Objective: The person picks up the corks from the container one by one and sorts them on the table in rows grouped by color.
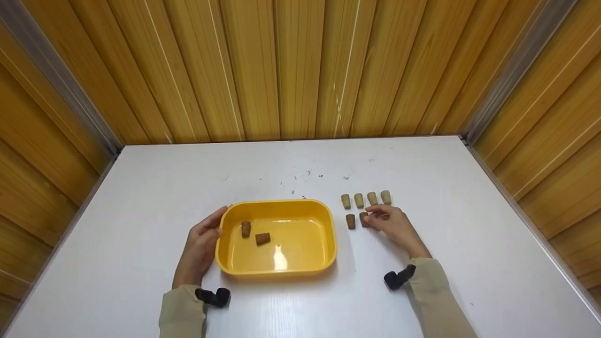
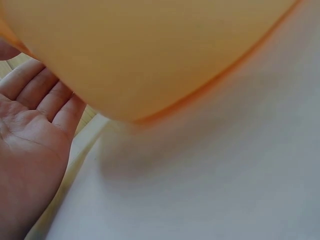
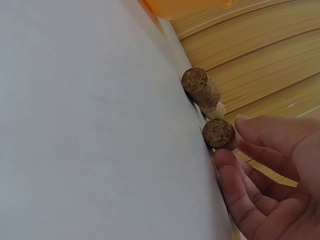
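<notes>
My left hand [image 1: 199, 246] grips the left side of a yellow rectangular tray [image 1: 277, 272], thumb at the rim and fingers along the outer wall. In the left wrist view, the fingers [image 2: 42, 90] lie against the tray's outside [image 2: 150, 55]. Two brown cork stoppers lie inside the tray, one cork [image 1: 246, 229] near the left wall and another cork [image 1: 263, 238] on its side. My right hand [image 1: 392, 227] pinches a brown cork stopper [image 3: 219, 133] between thumb and fingertips, close over the table. Beside it stands another brown cork [image 1: 350, 221].
Behind the brown corks, several paler corks [image 1: 346, 201] form a row. The white table [image 1: 155, 188] carries small dark marks [image 1: 309, 173] beyond the tray. Wood-patterned panels [image 1: 300, 70] enclose the back and sides.
</notes>
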Tool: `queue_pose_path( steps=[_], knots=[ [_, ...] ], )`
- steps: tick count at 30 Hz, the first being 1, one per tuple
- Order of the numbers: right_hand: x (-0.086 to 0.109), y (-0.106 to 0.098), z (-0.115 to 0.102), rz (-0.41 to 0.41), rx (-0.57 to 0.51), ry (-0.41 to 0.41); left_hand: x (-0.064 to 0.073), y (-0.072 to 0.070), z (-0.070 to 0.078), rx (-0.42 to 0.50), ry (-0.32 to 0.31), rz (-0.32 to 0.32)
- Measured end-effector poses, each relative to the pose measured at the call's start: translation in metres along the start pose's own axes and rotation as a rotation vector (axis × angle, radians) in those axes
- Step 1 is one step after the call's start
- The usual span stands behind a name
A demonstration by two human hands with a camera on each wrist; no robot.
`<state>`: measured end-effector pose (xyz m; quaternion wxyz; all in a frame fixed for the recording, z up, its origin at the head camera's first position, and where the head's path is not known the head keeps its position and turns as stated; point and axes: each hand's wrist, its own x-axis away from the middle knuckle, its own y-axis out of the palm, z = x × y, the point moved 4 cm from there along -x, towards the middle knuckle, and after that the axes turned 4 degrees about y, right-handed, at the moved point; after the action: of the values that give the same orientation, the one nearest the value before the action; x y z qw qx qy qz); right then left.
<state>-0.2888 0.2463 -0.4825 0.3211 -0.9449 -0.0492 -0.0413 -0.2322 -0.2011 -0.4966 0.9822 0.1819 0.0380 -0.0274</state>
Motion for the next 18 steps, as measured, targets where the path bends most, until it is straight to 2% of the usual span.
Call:
queue_pose_path(
  steps=[8,18],
  knots=[
    [-0.0007,-0.0011,-0.0005,0.004,-0.011,0.009,-0.0004,-0.0009,0.0003,-0.014,0.011,0.011],
    [-0.0007,-0.0017,-0.0014,0.003,-0.061,0.007,-0.0014,-0.0008,0.0001,0.024,0.023,0.022]
  ],
)
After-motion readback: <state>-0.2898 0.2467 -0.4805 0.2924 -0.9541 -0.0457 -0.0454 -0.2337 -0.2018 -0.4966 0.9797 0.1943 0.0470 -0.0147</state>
